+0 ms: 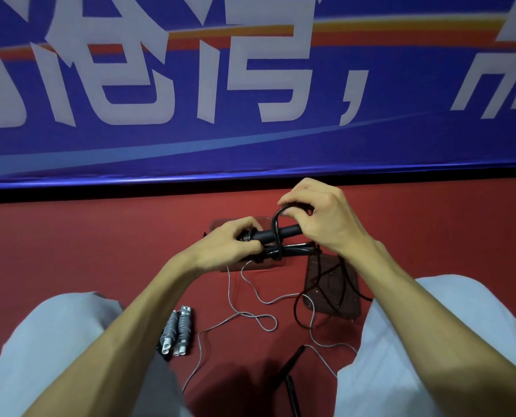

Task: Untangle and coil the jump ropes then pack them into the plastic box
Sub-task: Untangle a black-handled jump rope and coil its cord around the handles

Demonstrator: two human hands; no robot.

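While I sat on the red floor [100, 251], the lot lay as follows. Item one: my left hand [229, 245], at centre, fingers curled tight round the left end of a black jump rope's handle [280, 231], a second black handle lying just below it in the same bundle. Item two: my right hand [319, 218], at 1 o'clock from the left, thumb and fingertips closed in a pinch on a loop of black cord [275, 224] that arched over the upper handle and ran down across both. Item three: clear plastic box [250, 267], directly beneath the bundle, mostly hidden by my hands, only its near rim showing. Item four: second clear plastic piece [350, 308], at 4 o'clock from the box, black cord trailing across it. Item five: grey jump rope handles [178, 331], paired side by side at 7 o'clock from the box. Item six: loose grey cord [252, 316], wandering over the floor between my knees and reaching up to the box. Item seven: further black handles [291, 365], at 6 o'clock near the lower edge. Item eight: blue banner [250, 145] with large white characters, at 12 o'clock.
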